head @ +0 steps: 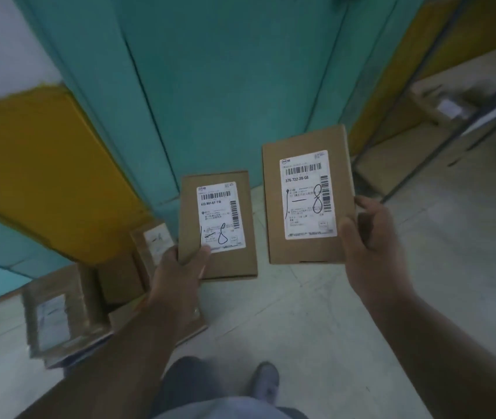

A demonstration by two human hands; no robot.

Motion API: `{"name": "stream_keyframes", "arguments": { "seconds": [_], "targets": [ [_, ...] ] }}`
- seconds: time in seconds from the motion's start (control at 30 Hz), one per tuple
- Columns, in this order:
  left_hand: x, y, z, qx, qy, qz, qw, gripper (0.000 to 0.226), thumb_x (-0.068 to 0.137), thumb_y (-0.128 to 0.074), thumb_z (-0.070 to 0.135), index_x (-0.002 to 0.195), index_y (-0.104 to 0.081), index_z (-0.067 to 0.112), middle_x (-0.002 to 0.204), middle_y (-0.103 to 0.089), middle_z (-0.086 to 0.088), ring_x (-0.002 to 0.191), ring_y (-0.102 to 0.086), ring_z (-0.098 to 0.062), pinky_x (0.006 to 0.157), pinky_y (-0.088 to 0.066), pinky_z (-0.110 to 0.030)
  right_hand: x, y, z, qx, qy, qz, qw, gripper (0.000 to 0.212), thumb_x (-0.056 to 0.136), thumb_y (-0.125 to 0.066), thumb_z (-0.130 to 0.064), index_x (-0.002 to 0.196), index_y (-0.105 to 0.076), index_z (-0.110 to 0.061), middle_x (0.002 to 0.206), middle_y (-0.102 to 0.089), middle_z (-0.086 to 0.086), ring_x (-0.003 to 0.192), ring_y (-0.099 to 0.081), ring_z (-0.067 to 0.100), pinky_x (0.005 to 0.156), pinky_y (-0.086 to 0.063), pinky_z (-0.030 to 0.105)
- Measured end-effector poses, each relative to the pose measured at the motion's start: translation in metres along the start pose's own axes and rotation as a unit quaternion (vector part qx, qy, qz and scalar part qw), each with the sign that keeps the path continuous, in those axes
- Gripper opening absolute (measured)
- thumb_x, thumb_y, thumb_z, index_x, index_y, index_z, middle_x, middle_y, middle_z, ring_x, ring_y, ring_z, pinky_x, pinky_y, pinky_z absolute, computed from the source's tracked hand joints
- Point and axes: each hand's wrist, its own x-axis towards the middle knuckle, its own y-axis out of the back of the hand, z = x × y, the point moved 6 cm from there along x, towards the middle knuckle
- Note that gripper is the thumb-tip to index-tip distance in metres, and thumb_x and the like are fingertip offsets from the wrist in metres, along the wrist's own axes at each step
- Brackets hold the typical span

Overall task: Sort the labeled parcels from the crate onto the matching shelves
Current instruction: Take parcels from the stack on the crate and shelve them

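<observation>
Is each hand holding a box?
Yes, the left hand grips one box and the right hand grips another box.

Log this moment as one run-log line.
left hand: holds smaller parcel | right hand: holds larger parcel | both handwritten 1-8 | more parcels on floor

Pale floor (pixel 316 328) with cardboard parcels (pixel 59 309) at left

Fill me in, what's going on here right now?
A person is standing on a pale floor, holding one flat cardboard parcel in each hand, labels up. The left hand grips the smaller parcel; the right hand grips the larger parcel. Both labels have "1-8" handwritten on them. More parcels lie on the floor at left, and a shelf with boxes stands at right.
</observation>
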Motion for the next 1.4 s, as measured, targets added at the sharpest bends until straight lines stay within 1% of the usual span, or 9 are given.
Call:
{"name": "stream_keyframes", "arguments": {
  "seconds": [0.13,0.33,0.4,0.57,0.7,0.9,1.07,1.23,1.4],
  "targets": [
    [0.019,-0.050,0.042,0.054,-0.046,-0.032,0.997,0.032,0.087,-0.067,0.052,0.109,-0.063,0.030,0.096,-0.072,0.003,0.090,-0.068,-0.017,0.087,-0.057,-0.046,0.030,0.033,0.023,0.115,-0.098,0.017,0.988,0.040,0.091,-0.071,-0.030,0.129,-0.064,-0.019,0.103,-0.077,-0.006,0.091,-0.074,0.012,0.077,-0.061,0.034],
    [0.057,-0.147,0.087,0.085,-0.059,-0.153,0.983,0.049,0.077,-0.074,0.055,0.116,-0.063,0.027,0.102,-0.075,0.005,0.092,-0.072,-0.017,0.087,-0.057,-0.039,0.053,0.084,0.054,0.148,-0.168,0.110,0.968,0.016,0.093,-0.068,-0.029,0.103,-0.070,-0.016,0.090,-0.077,-0.004,0.082,-0.074,0.011,0.063,-0.054,0.022],
    [0.064,-0.189,0.096,0.089,-0.052,-0.199,0.975,0.048,0.076,-0.076,0.054,0.114,-0.062,0.027,0.104,-0.075,0.003,0.093,-0.072,-0.019,0.088,-0.057,-0.041,0.057,0.116,0.068,0.147,-0.194,0.157,0.957,0.017,0.095,-0.066,-0.030,0.103,-0.064,-0.016,0.092,-0.075,-0.002,0.080,-0.073,0.011,0.058,-0.053,0.020],
    [0.057,-0.310,0.115,0.097,-0.060,-0.313,0.943,0.038,0.091,-0.072,0.022,0.126,-0.057,0.021,0.113,-0.072,-0.003,0.083,-0.068,-0.012,0.069,-0.053,-0.027,0.051,0.200,0.114,0.140,-0.252,0.213,0.934,0.020,0.100,-0.055,-0.036,0.109,-0.050,-0.019,0.101,-0.070,0.007,0.079,-0.073,0.027,0.053,-0.055,0.034],
    [0.043,-0.406,0.110,0.120,-0.053,-0.365,0.922,0.034,0.091,-0.071,0.013,0.119,-0.055,0.026,0.113,-0.072,-0.005,0.094,-0.069,-0.021,0.082,-0.055,-0.040,0.052,0.264,0.158,0.106,-0.278,0.231,0.926,0.027,0.101,-0.048,-0.043,0.117,-0.044,-0.022,0.097,-0.071,0.007,0.069,-0.074,0.025,0.053,-0.056,0.036],
    [0.012,-0.532,0.108,0.131,-0.029,-0.368,0.920,0.041,0.092,-0.071,0.017,0.128,-0.054,0.025,0.116,-0.072,-0.004,0.105,-0.069,-0.027,0.093,-0.055,-0.052,0.103,0.364,0.201,0.090,-0.286,0.207,0.931,0.028,0.102,-0.045,-0.044,0.120,-0.044,-0.023,0.096,-0.070,0.009,0.061,-0.071,0.025,0.045,-0.048,0.029],
    [0.003,-0.608,0.128,0.138,-0.040,-0.340,0.929,0.036,0.093,-0.069,0.021,0.126,-0.055,0.023,0.111,-0.072,-0.003,0.097,-0.068,-0.026,0.075,-0.055,-0.041,0.178,0.437,0.216,0.083,-0.258,0.190,0.944,0.023,0.102,-0.046,-0.043,0.120,-0.047,-0.029,0.093,-0.071,0.007,0.054,-0.064,0.020,0.041,-0.044,0.025],
    [0.033,-0.683,0.149,0.167,-0.044,-0.317,0.932,0.035,0.093,-0.069,0.026,0.124,-0.055,0.023,0.110,-0.071,-0.003,0.096,-0.069,-0.025,0.073,-0.055,-0.038,0.250,0.480,0.236,0.148,-0.226,0.218,0.938,0.022,0.101,-0.052,-0.038,0.121,-0.052,-0.029,0.097,-0.072,0.008,0.061,-0.063,0.021,0.045,-0.045,0.024],
    [0.044,-0.807,0.172,0.214,-0.048,-0.360,0.907,0.032,0.094,-0.067,0.028,0.123,-0.055,0.024,0.111,-0.069,-0.004,0.098,-0.067,-0.028,0.080,-0.058,-0.047,0.296,0.544,0.260,0.146,-0.239,0.271,0.921,0.026,0.100,-0.053,-0.035,0.125,-0.051,-0.026,0.098,-0.072,0.005,0.066,-0.064,0.019,0.044,-0.045,0.018]
  ]
}}
